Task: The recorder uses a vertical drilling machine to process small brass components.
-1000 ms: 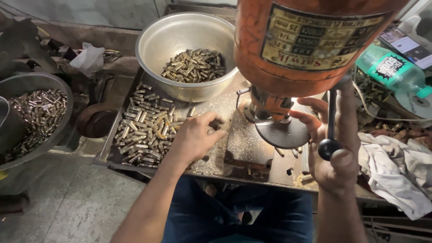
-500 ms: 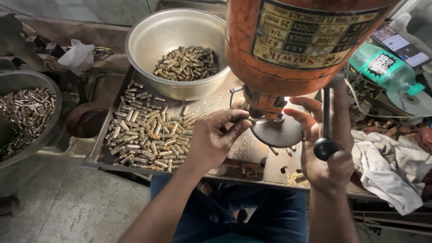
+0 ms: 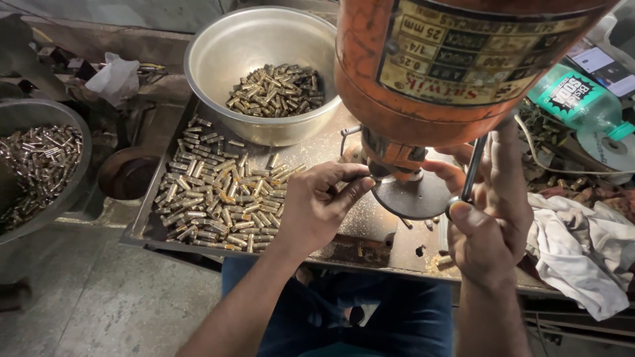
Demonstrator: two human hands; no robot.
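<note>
Head view: the left hand is pinched closed at the spindle under the orange drill press, above the round drill table; whatever the fingertips hold cannot be told. The right hand is wrapped around the feed lever. Small brass sleeves are heaped at the metal tray's left edge, with more in the steel bowl at its far edge.

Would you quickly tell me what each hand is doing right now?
Left hand: fingers pinched at the drill spindle; whether they hold a piece cannot be told.
Right hand: closed around the drill press feed lever.
</note>
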